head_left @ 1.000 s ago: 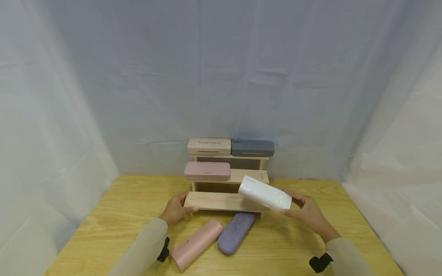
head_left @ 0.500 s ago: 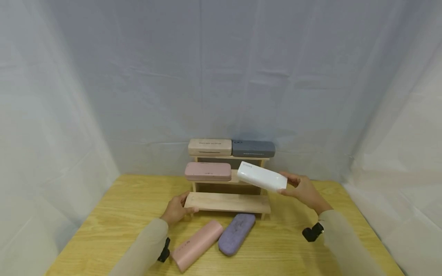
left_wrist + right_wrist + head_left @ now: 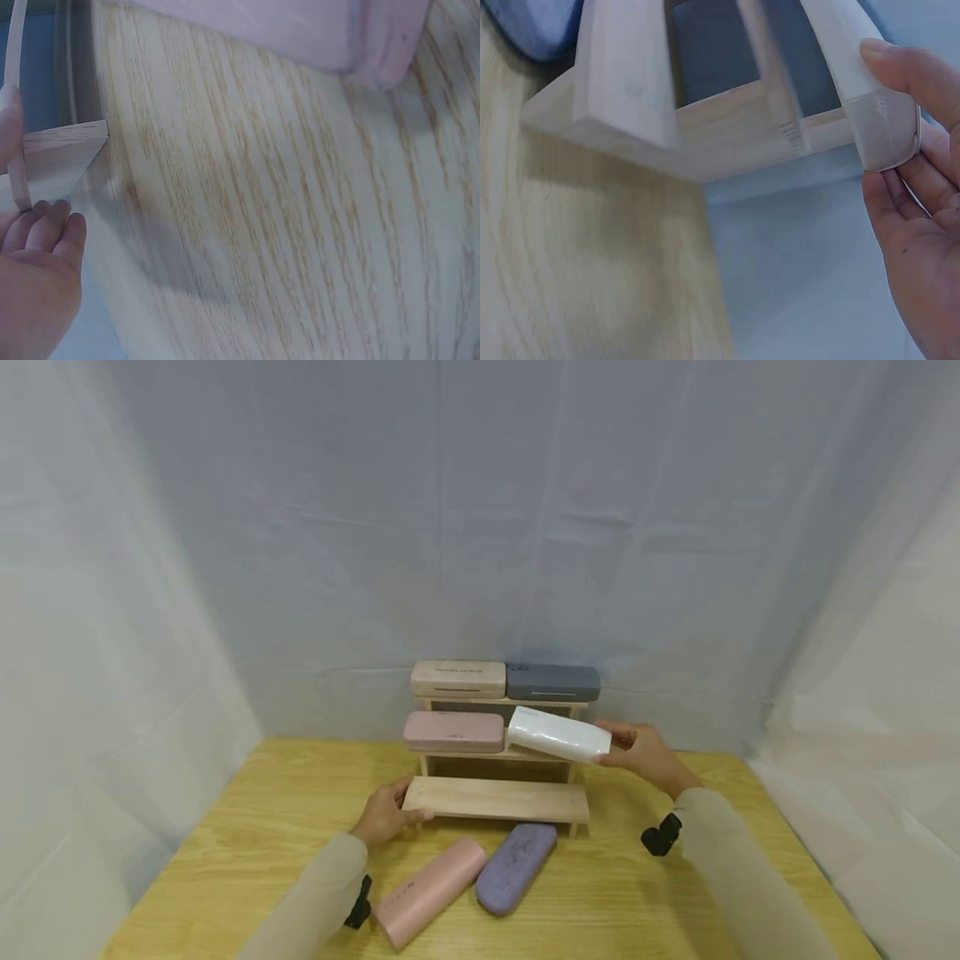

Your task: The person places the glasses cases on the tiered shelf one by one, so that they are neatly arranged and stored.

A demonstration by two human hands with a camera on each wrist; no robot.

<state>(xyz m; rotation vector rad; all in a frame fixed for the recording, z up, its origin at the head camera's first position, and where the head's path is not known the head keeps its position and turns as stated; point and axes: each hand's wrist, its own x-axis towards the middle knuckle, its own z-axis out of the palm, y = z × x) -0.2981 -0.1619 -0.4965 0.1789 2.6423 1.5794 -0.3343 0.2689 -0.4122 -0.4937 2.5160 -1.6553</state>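
Observation:
My right hand pinches the right end of a white glasses case, which slants over the right half of the wooden rack's middle shelf, beside a pink case. In the right wrist view the thumb and fingers clasp that white case by its end. My left hand grips the left end of the bottom shelf, thumb in front. The left wrist view has the fingers curled at the shelf's edge. Whether the white case touches the middle shelf I cannot tell.
On the top shelf lie a beige case and a grey-blue case, end to end. In front of the rack, a rose-pink case and a purple case lie on the wooden table. A pale curtain hangs behind.
The white case has moved up and slightly left in my right hand, from above the bottom shelf to the middle shelf, and become more level. My left hand keeps its hold.

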